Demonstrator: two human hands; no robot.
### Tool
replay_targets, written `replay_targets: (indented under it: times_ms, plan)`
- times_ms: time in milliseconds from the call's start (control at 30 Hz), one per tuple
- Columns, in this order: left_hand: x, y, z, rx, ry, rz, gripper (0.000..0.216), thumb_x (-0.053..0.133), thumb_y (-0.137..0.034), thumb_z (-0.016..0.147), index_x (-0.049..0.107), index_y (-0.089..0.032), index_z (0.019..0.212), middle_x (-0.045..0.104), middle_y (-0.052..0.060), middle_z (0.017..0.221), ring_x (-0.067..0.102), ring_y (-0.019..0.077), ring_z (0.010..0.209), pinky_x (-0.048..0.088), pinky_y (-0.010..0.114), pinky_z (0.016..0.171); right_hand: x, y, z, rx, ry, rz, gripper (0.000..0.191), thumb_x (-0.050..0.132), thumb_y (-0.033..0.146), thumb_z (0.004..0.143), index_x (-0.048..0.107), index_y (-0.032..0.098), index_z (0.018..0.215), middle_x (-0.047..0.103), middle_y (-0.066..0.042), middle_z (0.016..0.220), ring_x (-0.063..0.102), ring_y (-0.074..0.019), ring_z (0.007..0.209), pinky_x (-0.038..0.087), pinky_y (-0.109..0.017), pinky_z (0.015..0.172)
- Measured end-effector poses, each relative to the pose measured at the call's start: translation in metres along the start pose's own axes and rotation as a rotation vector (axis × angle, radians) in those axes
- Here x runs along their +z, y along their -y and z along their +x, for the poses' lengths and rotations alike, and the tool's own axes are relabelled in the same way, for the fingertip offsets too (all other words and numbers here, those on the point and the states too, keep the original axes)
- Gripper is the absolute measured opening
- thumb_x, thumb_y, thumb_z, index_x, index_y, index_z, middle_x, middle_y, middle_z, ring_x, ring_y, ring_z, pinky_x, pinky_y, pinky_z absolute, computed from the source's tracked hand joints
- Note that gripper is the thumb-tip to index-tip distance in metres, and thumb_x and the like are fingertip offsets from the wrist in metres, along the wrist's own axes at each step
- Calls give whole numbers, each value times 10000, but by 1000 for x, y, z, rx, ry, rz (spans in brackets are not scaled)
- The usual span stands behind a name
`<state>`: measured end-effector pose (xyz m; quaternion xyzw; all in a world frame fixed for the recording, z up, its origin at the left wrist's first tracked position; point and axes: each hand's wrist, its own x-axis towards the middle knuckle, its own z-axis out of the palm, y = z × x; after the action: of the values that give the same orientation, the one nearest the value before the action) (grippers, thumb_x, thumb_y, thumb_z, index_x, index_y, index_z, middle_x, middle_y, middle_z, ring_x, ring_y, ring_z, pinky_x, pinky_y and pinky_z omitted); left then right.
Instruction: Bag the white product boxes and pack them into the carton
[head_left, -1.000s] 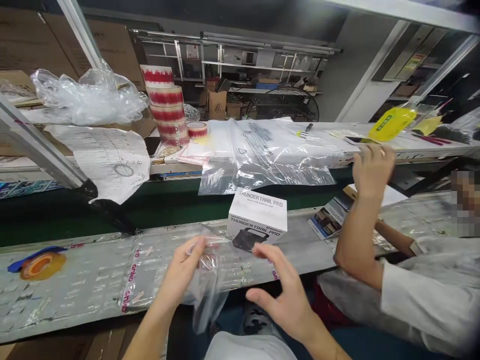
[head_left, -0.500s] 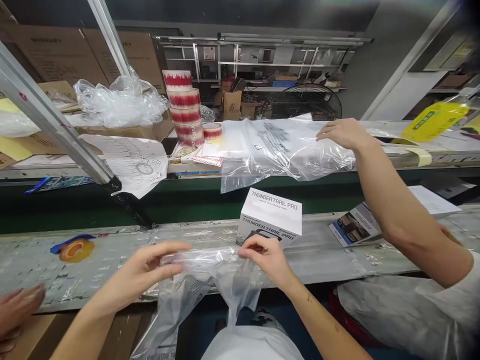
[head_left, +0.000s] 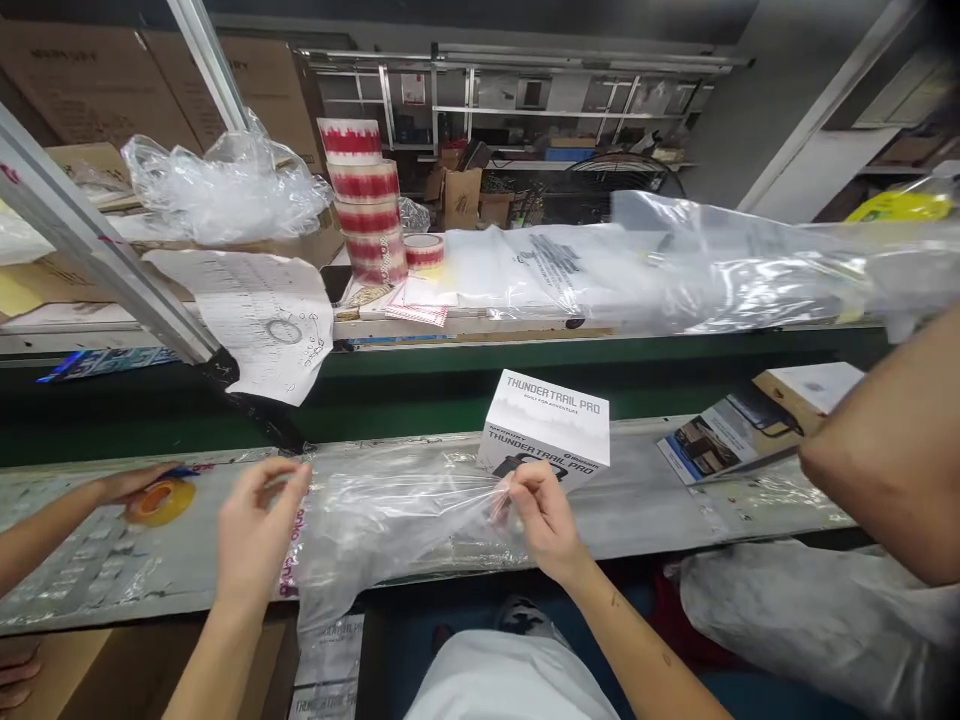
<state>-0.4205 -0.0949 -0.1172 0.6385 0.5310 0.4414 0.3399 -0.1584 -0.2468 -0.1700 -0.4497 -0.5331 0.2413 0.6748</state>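
now both hands, left hand [head_left: 251, 525] and right hand [head_left: 541, 510], pinch clear bag [head_left: 390, 510] edges; white box [head_left: 547, 430] just beyond.

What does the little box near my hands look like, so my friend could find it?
Look at the long silvery workbench running across the front, just before the green belt. Near its middle, right beyond the right hand that pinches the clear plastic bag, stands a small white box. It alone is printed "THUNDER TRAIL PRO"; the nearby booklet lies flat.
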Motion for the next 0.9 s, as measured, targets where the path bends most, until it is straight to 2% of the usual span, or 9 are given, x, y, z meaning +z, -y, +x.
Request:
replay_targets:
  times_ms: [67, 133, 267, 367, 433, 500, 633, 800, 900]
  plan:
    - [0, -30, -13, 409, 171, 52, 384, 658, -514, 857, 661, -277, 1158, 647, 59, 1254, 597, 248, 1190, 500, 322, 1001, -1, 5, 3, 40, 63, -57, 143, 444, 315, 1040, 471, 235, 923, 514, 62, 636, 470, -88, 518, 373, -215, 504]
    - [10, -61, -29, 636, 601, 160, 623, 687, -524, 847, 492, -347, 1411, 555, 49, 1438, 534, 268, 1310, 462, 356, 1079, -4, 15, 9, 66, 148, -169, 198, 484, 357, 1022, 474, 220, 880, 464, 64, 619, 416, -84, 524, 326, -224, 514]
    - [46, -93, -35, 457, 1250, 522, 327, 580, -370, 937, 608, -298, 1255, 731, 27, 997, 678, 241, 912, 508, 309, 756, -24, 35, 23, 359, 429, -109, 307, 595, 500, 944, 526, 201, 935, 390, 100, 540, 315, -73, 488, 253, -217, 484]
    - [60, -93, -16, 381, 1413, 475, 293, 409, -368, 1010, 690, -286, 1029, 710, -3, 854, 640, 202, 887, 451, 298, 821, -51, 40, 21, 671, 878, 35, 555, 824, 593, 685, 625, 180, 999, 444, 112, 513, 338, -55, 426, 266, -191, 425]
    - [61, -89, -1, 315, 1424, 311, 346, 406, -436, 1009, 694, -254, 945, 708, 10, 849, 638, 189, 861, 451, 297, 855, -67, 42, 11, 649, 1084, 94, 538, 843, 579, 662, 685, 175, 980, 548, 65, 597, 466, -68, 470, 379, -182, 470]
    - [64, -84, 10, 70, 1526, 101, 342, 472, -488, 973, 660, -224, 867, 694, 32, 769, 640, 184, 712, 481, 288, 726, -80, 43, -2, 469, 1001, 205, 385, 786, 541, 760, 711, 173, 845, 637, -16, 756, 617, -120, 657, 509, -222, 649]
    - [84, -73, 19, -469, 1845, -154, 357, 534, -590, 921, 620, -251, 993, 745, 71, 777, 529, 134, 461, 356, 252, 497, -109, 36, -30, 428, 372, 530, 276, 694, 447, 869, 712, 180, 801, 697, -99, 966, 710, -214, 859, 581, -378, 820]
    - [125, -62, 23, -520, 2100, 174, 728, 843, -643, 580, 618, -247, 1148, 730, 34, 652, 470, 138, 399, 283, 225, 412, -155, 24, -46, 699, 473, 311, 284, 582, 402, 963, 738, 167, 983, 764, -103, 925, 735, -211, 885, 586, -373, 843]
    - [147, -56, 24, -444, 2073, 394, 356, 842, -431, 677, 681, -239, 929, 749, 26, 674, 570, 163, 434, 363, 224, 404, -171, 26, -47, 491, 363, 180, 247, 581, 346, 966, 770, 188, 972, 776, -105, 945, 710, -239, 1036, 532, -445, 993]
